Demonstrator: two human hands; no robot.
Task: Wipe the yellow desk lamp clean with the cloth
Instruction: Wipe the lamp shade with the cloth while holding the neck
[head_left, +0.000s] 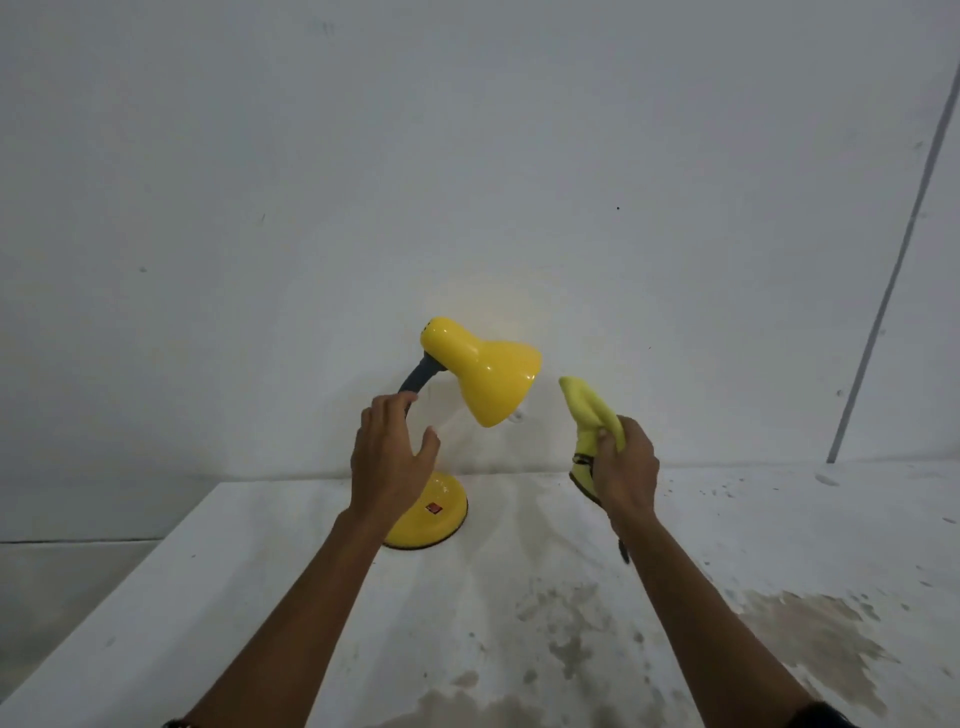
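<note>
The yellow desk lamp (480, 371) stands near the back of the white table, its shade tilted down to the right on a dark bendy neck (418, 376). Its round yellow base (434, 512) carries a small red sticker and is partly hidden by my left wrist. My left hand (389, 460) hovers open just in front of the neck, fingertips close to it, below and left of the shade. My right hand (623, 467) is raised to the right of the shade, apart from it, and holds a bunched yellow-green cloth (589, 413) that sticks up above the fist.
The white table (519, 623) has brown stains at the front and right, and its left edge runs diagonally. A plain white wall rises right behind the lamp. A thin grey pipe (893, 270) slants down the wall at far right.
</note>
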